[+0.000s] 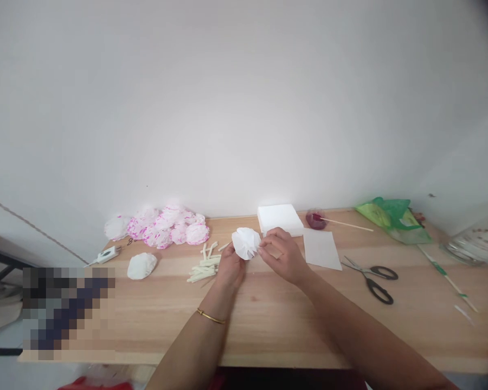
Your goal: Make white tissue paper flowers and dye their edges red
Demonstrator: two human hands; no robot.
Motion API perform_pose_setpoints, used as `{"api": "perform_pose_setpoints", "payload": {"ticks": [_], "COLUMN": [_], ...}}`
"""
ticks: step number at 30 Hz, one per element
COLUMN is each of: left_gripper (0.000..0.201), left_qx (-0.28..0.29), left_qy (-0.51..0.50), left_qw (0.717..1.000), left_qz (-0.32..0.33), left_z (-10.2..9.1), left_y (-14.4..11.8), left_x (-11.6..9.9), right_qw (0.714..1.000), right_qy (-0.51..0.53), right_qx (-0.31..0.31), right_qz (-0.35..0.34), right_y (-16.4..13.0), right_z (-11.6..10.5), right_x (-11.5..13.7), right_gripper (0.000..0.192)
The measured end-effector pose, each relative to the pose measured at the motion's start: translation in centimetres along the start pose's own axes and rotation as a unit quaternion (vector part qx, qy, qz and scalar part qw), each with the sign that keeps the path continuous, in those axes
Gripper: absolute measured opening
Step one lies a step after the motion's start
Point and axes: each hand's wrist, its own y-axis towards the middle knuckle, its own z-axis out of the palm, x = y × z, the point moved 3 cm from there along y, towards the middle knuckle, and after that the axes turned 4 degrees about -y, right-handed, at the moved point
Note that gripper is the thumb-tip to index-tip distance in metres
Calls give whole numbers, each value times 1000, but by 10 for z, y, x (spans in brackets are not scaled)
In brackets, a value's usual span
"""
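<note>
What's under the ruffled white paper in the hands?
The left hand and wooden tabletop show below the ruffled paper; its underside and any fingertips behind it are covered.

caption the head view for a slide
Left hand holds a ruffled white puff as the right hand touches its edge.

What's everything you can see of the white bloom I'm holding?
The white bloom looks like thin tissue paper, gathered into a rounded puff with creased, ruffled folds. The left hand holds it from the lower left, over the wooden table; the right hand pinches its right edge. No pink shows on it, and its underside is mostly hidden.
</note>
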Motion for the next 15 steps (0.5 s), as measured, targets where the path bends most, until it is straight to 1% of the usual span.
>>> {"api": "perform_pose_setpoints", "payload": {"ticks": [3, 7, 11, 13, 15], "left_gripper": [32, 31, 32, 32, 32], "left_qx": [3, 30, 79, 88, 82], "left_qy": [-5, -20, -73, -100, -117], "left_qw": [1000, 999, 990, 985, 981], "left_qz": [-12, -37, -86, -112, -128], "left_z": [2, 4, 9, 9, 8], "left_y": [-1, -2, -4, -5, -5], "left_x": [2, 4, 4, 3, 2], "right_qw": [1000, 999, 999, 998, 998], "right_qy": [-21, -29, 7, 32, 56], "right_qx": [12, 16, 11, 15, 16], "right_qz": [-1, 10, 44, 45, 33], "right_y": [-2, -2, -1, 0, 1], "right_z": [7, 8, 4, 3, 2], "right_x": [-1, -9, -18, -17, -14], "right_gripper": [3, 5, 6, 6, 8]}}
